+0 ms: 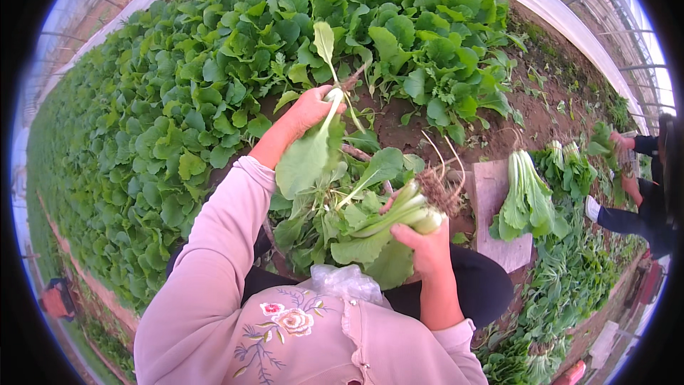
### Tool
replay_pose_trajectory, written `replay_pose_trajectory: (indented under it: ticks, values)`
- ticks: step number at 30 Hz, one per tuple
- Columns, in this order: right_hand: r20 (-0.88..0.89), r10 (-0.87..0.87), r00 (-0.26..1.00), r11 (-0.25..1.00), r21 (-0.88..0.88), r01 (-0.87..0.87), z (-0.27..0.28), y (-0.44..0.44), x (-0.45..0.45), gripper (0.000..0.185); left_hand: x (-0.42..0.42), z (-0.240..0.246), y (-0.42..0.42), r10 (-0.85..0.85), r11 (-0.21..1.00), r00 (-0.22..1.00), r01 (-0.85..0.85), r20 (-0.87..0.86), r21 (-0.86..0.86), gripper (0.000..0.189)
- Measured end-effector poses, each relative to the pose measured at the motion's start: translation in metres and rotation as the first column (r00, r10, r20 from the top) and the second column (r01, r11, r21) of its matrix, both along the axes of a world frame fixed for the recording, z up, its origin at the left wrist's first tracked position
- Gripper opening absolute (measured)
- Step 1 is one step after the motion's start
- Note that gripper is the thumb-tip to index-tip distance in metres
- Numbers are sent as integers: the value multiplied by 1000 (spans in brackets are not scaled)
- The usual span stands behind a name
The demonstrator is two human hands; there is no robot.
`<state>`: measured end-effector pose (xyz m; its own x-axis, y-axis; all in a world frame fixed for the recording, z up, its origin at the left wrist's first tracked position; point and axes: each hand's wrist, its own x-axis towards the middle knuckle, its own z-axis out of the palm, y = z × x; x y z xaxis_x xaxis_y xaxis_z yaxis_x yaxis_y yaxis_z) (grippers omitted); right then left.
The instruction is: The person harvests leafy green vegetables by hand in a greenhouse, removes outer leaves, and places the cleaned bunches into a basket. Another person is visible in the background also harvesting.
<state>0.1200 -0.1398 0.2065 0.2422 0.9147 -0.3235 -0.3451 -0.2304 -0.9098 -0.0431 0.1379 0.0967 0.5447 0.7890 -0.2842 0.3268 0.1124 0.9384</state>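
My left hand (315, 104) grips a leafy green plant (307, 163) by its pale stem base. Its root points up and away, and a broad leaf hangs down below my fingers. A smaller pale leaf (324, 43) stands up beyond the same hand. In my right hand (427, 246) is a bunch of pulled greens (398, 216), held around the white stems. Brown, soil-covered roots (441, 192) stick out at the bunch's upper right. Between and below my hands, loose leaves (315, 219) lie in a heap before my lap.
Growing greens (176, 101) fill the bed ahead and to the left. At right, a bundle of greens (523, 192) lies on a board (489, 192), with more cut greens (561, 278) beyond. Another person's hand (622, 141) holds greens at far right. White plastic sheeting (556, 8) edges the bed.
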Motion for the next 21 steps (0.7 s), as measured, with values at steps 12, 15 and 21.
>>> replay_pose_trajectory:
  ticks: [12, 15, 21]
  values:
    - [79, 97, 992, 983, 146, -108, 0, -15, 6, 40, 32, 108, -129, 149, 965, 808, 7, 570, -262, 31]
    - [60, 229, 972, 964, 122, -235, 3, -16, 1, 48, 42, 124, -161, 142, 931, 743, 125, 655, -343, 31]
    - [89, 233, 968, 949, 198, -247, 8, -20, -1, 69, 40, 134, -149, 215, 951, 624, 43, 752, -307, 43]
